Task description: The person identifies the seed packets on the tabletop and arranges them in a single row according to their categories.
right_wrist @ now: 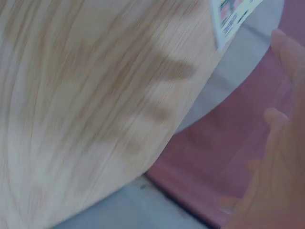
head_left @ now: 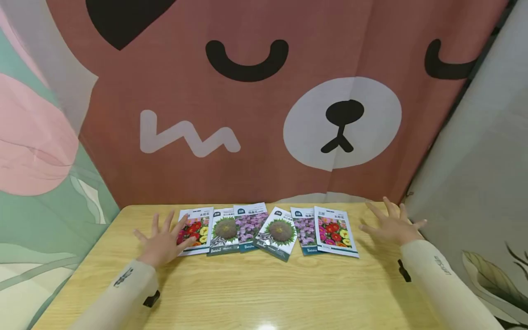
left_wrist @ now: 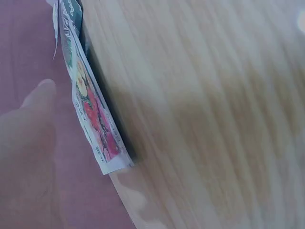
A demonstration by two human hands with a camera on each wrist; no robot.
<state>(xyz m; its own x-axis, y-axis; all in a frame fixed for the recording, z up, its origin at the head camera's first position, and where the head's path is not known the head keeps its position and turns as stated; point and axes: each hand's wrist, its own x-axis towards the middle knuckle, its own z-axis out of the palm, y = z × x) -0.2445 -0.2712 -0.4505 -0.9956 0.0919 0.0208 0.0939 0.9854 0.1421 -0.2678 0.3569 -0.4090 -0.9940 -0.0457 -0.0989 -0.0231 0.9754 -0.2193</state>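
Left hand (head_left: 162, 242) with fingers (head_left: 155, 225) spread, right hand (head_left: 395, 228) likewise splayed, well apart, both sleeved forearms (head_left: 119, 293) stretched forward

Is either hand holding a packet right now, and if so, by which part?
Nothing is held: the left hand is spread open near the leftmost packet, the right hand spread open near the rightmost packet.

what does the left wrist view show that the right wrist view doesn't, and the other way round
Only the left wrist view: the left hand and most of the left-end flower seed packet, with part of the neighbouring packet.

Only the right wrist view: the right hand, a corner of the right-end flower seed packet, the table corner and some grey cloth.

Both: the wooden tabletop and the reddish curtain.
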